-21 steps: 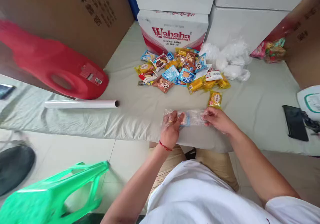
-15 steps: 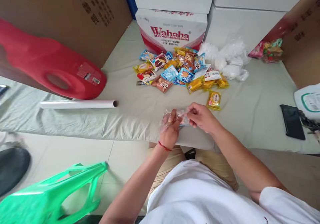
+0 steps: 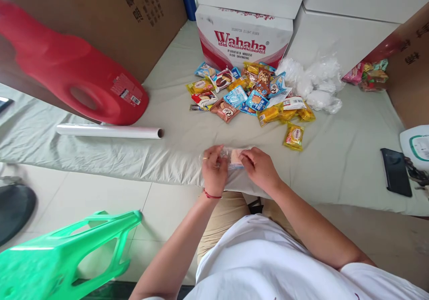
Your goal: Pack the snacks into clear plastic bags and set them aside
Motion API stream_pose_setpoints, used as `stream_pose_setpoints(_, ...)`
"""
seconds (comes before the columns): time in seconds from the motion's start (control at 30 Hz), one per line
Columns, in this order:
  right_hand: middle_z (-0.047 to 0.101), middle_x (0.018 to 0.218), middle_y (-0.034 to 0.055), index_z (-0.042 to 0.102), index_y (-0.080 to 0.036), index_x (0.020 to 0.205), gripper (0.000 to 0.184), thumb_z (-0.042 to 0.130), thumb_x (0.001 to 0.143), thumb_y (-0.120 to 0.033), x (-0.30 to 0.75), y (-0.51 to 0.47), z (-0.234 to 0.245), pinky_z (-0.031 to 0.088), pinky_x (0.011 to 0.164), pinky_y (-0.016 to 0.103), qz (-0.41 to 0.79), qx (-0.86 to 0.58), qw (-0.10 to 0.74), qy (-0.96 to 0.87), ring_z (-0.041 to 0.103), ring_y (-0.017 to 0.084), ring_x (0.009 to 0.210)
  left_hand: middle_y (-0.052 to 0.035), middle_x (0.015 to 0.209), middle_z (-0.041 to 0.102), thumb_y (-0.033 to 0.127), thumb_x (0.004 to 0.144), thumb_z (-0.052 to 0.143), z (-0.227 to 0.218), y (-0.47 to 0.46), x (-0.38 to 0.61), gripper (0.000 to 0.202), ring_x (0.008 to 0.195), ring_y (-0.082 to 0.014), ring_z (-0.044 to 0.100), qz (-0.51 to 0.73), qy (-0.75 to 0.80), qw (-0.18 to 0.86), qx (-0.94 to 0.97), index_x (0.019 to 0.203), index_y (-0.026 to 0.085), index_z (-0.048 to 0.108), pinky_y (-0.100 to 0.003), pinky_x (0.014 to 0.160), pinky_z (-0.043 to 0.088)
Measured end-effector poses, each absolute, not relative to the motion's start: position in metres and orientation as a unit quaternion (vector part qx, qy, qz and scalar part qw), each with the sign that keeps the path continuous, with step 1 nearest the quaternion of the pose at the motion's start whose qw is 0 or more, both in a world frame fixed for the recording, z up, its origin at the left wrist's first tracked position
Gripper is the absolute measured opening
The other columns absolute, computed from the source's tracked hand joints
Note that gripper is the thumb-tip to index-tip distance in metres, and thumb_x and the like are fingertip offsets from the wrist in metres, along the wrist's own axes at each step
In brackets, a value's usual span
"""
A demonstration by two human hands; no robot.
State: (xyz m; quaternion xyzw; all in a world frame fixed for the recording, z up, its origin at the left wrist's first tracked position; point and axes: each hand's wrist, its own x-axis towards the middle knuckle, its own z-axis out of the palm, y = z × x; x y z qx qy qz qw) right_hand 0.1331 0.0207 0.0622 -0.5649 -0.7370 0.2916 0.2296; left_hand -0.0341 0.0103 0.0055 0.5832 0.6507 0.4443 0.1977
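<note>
Between my hands, at the front edge of the cloth-covered surface, lies a clear plastic bag with a pale pinkish snack packet showing through it. Curled fingers of my left hand grip the bag's left end; a red cord circles that wrist. My right hand is closed in a pinch at the bag's right side, over the packet. Its fingertips partly hide what they hold. Beyond the hands is a heap of wrapped snacks in blue, yellow, brown and red. One yellow snack packet lies apart, nearer my right hand.
Crumpled clear plastic bags lie right of the heap, before a Wahaba-style white carton marked Wahaha. A white roll and red jug are left. A black phone is right; a green stool stands below.
My left hand has shifted left along the bag and my right hand has moved in over the packet. The bag now lies flatter and more stretched out. The camera view has shifted slightly.
</note>
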Motion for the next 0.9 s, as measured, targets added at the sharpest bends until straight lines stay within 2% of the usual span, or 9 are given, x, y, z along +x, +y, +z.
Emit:
stream_pose_setpoints(0.17,0.063,0.119,0.0140,0.060,-0.019,0.137,0.037,0.051,0.101,-0.022,0.124,-0.002,0.064,0.054,0.076,0.032,0.170,-0.554,0.099,-0.809,0.062,0.025,0.102,-0.0226,0.156,0.042,0.037,0.087,0.066,0.020,0.016,-0.055,0.044,0.148,-0.0458,0.029,0.281,0.733,0.094,0.612,0.125,0.015,0.068,-0.069,0.117,0.025)
stream_pose_setpoints(0.27,0.062,0.124,0.0163,0.052,-0.019,0.146,0.047,0.052,0.099,-0.020,0.122,-0.010,0.059,0.056,0.083,0.037,0.130,-0.551,0.066,-0.822,0.058,0.030,0.112,-0.0219,0.148,0.050,0.037,0.084,0.067,0.028,0.013,-0.059,0.027,0.149,-0.0448,0.029,0.261,0.708,0.143,0.640,0.100,0.016,0.071,-0.066,0.118,0.026)
stream_pose_setpoints(0.33,0.061,0.126,0.0164,0.049,-0.019,0.150,0.051,0.051,0.099,-0.018,0.124,-0.012,0.057,0.056,0.086,0.040,0.121,-0.542,0.060,-0.829,0.057,0.030,0.114,-0.0181,0.126,0.064,0.033,0.085,0.062,0.035,0.008,-0.062,0.016,0.128,-0.0366,0.054,0.268,0.691,0.175,0.648,0.086,0.019,0.067,-0.055,0.108,0.042)
stream_pose_setpoints(0.4,0.060,0.128,0.0158,0.048,-0.019,0.151,0.052,0.050,0.099,-0.018,0.126,-0.013,0.055,0.056,0.087,0.041,0.114,-0.535,0.062,-0.835,0.056,0.030,0.113,-0.0088,0.089,0.068,0.034,0.088,0.057,0.046,0.006,-0.064,0.017,0.088,-0.0246,0.065,0.273,0.691,0.232,0.628,0.079,0.021,0.062,-0.039,0.082,0.053)
stream_pose_setpoints(0.47,0.060,0.128,0.0150,0.048,-0.020,0.151,0.052,0.049,0.099,-0.017,0.129,-0.013,0.055,0.055,0.087,0.042,0.106,-0.530,0.064,-0.839,0.056,0.030,0.110,0.0008,0.063,0.058,0.040,0.089,0.058,0.059,0.007,-0.062,0.022,0.058,-0.0160,0.054,0.297,0.689,0.332,0.572,0.076,0.022,0.058,-0.029,0.059,0.044)
stream_pose_setpoints(0.57,0.060,0.128,0.0153,0.047,-0.019,0.153,0.055,0.048,0.098,-0.014,0.132,-0.013,0.056,0.053,0.087,0.044,0.094,-0.528,0.059,-0.842,0.054,0.030,0.104,0.0058,0.054,0.050,0.044,0.083,0.065,0.074,0.017,-0.049,0.025,0.046,-0.0109,0.041,0.368,0.643,0.485,0.464,0.075,0.021,0.056,-0.025,0.048,0.032)
stream_pose_setpoints(0.7,0.060,0.128,0.0171,0.054,-0.017,0.147,0.051,0.050,0.096,-0.012,0.133,-0.012,0.055,0.052,0.090,0.047,0.120,-0.514,0.070,-0.846,0.053,0.031,0.106,0.0017,0.061,0.057,0.037,0.086,0.059,0.077,0.030,-0.018,0.021,0.060,-0.0143,0.052,0.386,0.598,0.512,0.480,0.076,0.019,0.064,-0.027,0.059,0.042)
stream_pose_setpoints(0.8,0.058,0.133,0.0204,0.061,-0.011,0.137,0.046,0.055,0.092,-0.012,0.140,-0.009,0.058,0.048,0.101,0.052,0.192,-0.479,0.133,-0.846,0.051,0.033,0.116,-0.0077,0.086,0.068,0.031,0.095,0.046,0.071,0.024,0.002,0.031,0.089,-0.0214,0.061,0.335,0.589,0.398,0.619,0.085,0.018,0.073,-0.035,0.084,0.050)
stream_pose_setpoints(0.9,0.062,0.131,0.0165,0.067,-0.015,0.126,0.038,0.061,0.088,-0.016,0.160,-0.007,0.062,0.048,0.106,0.050,0.343,-0.411,0.220,-0.815,0.055,0.030,0.120,-0.0145,0.110,0.067,0.026,0.101,0.036,0.062,0.008,0.013,0.041,0.107,-0.0261,0.058,0.292,0.575,0.249,0.722,0.115,0.017,0.073,-0.044,0.096,0.047)
